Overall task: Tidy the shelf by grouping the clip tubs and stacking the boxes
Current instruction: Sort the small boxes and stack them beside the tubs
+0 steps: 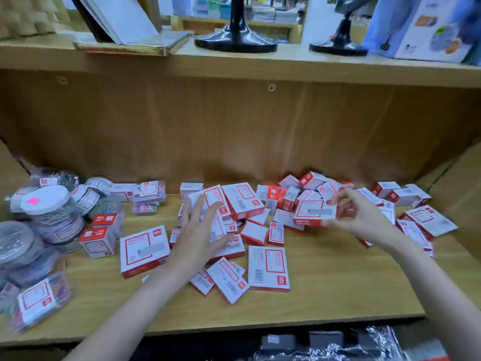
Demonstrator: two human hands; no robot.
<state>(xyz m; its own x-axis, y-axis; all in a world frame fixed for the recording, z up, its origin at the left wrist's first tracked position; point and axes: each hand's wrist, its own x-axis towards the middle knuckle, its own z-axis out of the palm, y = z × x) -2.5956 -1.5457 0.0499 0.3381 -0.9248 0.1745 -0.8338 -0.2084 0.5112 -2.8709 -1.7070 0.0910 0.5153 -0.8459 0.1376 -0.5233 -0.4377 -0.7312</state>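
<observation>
Several red-and-white staple boxes point(268, 270) lie scattered over the middle and right of the wooden shelf point(338, 290). My right hand point(356, 217) pinches one such box point(313, 213) by its right end, lifted a little above the pile. My left hand point(200, 230) hovers with spread, straight fingers over boxes in the middle, holding nothing. Clear round clip tubs point(49, 212) with white lids crowd the shelf's left end, some wrapped in plastic.
A larger box point(143, 250) lies left of my left hand. More small boxes point(400, 195) sit at the back right. The upper shelf carries two black stands point(235, 41), a book and a carton. Packaged goods show below the shelf's front edge.
</observation>
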